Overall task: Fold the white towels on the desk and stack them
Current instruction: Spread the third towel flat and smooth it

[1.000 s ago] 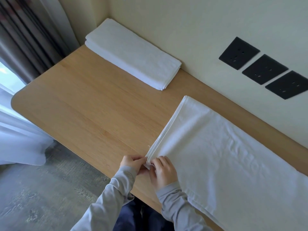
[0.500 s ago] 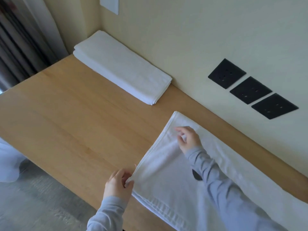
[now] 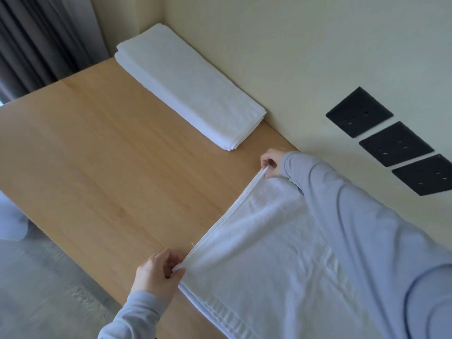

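Now the hands are well apart, each pinching one corner of the same short edge of the half-folded towel [image 3: 269, 253]: the left hand [image 3: 156, 272] at the near corner by the counter's [image 3: 97, 155] front, the right hand [image 3: 270, 162] at the far corner close to the wall. That edge is taut between them, and the towel's long axis runs rightward under the right sleeve; the next fold likely goes that way. The finished folded towel [image 3: 188, 84] lies beyond, nearer the right hand.

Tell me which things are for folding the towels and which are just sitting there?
For the job: spread towel, folded towels, desk, left hand, right hand.
Just there: black wall sockets, curtain.
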